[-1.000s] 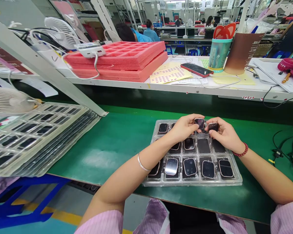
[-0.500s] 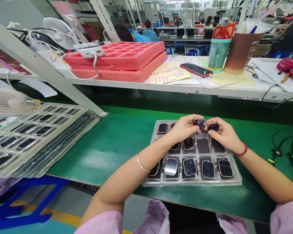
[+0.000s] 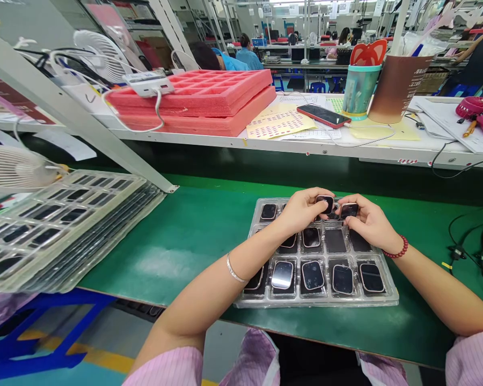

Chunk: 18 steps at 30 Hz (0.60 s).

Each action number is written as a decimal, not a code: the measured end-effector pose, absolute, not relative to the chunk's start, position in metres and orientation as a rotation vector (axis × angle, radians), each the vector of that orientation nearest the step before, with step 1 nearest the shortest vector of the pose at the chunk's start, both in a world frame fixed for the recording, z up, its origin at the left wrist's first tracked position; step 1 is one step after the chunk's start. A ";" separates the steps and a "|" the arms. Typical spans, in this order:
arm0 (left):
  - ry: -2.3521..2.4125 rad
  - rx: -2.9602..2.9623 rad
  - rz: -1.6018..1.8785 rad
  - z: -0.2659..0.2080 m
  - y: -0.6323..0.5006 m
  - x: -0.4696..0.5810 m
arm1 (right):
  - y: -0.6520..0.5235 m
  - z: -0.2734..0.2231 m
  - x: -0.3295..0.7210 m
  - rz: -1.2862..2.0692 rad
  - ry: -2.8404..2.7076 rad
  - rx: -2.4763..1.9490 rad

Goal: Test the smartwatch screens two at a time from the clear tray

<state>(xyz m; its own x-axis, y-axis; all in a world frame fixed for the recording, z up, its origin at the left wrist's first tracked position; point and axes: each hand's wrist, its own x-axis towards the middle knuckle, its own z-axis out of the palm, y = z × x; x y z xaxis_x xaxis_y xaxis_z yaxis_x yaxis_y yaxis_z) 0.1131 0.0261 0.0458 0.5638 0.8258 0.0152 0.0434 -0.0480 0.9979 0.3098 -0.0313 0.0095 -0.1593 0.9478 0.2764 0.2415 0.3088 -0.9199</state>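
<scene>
A clear plastic tray [image 3: 317, 304] lies on the green bench, its pockets holding several smartwatch bodies with dark screens and metal rims. One smartwatch [image 3: 283, 275] sits in the front row. Over the back row, my left hand [image 3: 304, 208] pinches a smartwatch [image 3: 325, 206] between thumb and fingers. Close beside it, my right hand [image 3: 369, 217] grips another smartwatch [image 3: 349, 210] by its edges. Both held watches are tilted, screens up, with a small gap between them. Two pockets in the middle row, near my right hand, show no watch. My left forearm covers part of the tray's left side.
Stacked trays [image 3: 64, 225] with dark pieces stand at the left, beside a white fan [image 3: 20, 167]. A slanted metal post [image 3: 104, 136] meets the bench there. Above the back, a shelf [image 3: 273, 143] bears red foam trays [image 3: 193, 102], a phone [image 3: 324, 115] and cups. Black cables [image 3: 470, 252] lie right.
The smartwatch in my left hand has shifted slightly left and tipped, with the thumb now over its screen. My right hand's watch has moved a touch left. The tray has stayed put.
</scene>
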 end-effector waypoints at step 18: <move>0.704 1.546 0.750 0.038 0.029 0.113 | -0.033 0.011 0.309 0.898 -1.628 -1.090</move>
<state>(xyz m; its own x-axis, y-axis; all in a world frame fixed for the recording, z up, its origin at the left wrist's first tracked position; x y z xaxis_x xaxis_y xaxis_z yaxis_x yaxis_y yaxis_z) 0.1134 0.0288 0.0383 0.6066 0.7922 0.0669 0.0174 -0.0973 0.9951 0.3091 -0.0328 0.0115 -0.1547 0.9403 0.3032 0.2449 0.3338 -0.9103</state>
